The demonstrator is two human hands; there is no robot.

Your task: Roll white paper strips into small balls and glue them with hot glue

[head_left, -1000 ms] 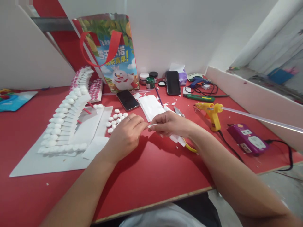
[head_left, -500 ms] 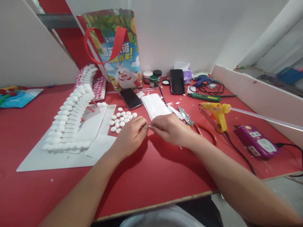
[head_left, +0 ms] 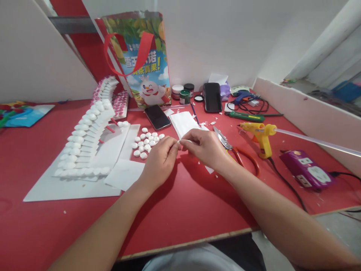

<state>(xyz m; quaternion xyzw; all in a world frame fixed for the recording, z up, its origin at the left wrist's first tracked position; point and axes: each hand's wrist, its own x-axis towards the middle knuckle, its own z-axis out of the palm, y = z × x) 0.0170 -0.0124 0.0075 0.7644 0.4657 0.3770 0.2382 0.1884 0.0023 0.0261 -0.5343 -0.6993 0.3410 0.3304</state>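
Both hands meet over the red table, fingertips nearly touching. My left hand (head_left: pixel 161 160) pinches one end of a thin white strip (head_left: pixel 186 140). The fingers of my right hand (head_left: pixel 203 147) are closed on the same strip, which looks like paper. Just left of my left hand lie several small round white pieces (head_left: pixel 143 155) in a cluster. Beyond the hands are folded white sheets (head_left: pixel 182 122). Scissors with orange handles (head_left: pixel 239 158) lie right beside my right wrist.
A curved white model (head_left: pixel 81 139) stands on a white board (head_left: pixel 42 188) at left. Behind are a colourful bag (head_left: pixel 150 71), a phone (head_left: pixel 157 117) and paint jars (head_left: pixel 184 96). A yellow glue gun (head_left: pixel 263 140) and purple power box (head_left: pixel 306 169) are at right.
My right hand has lifted slightly and turned, and more of the white strip shows between the hands. The whole view has shifted a little.
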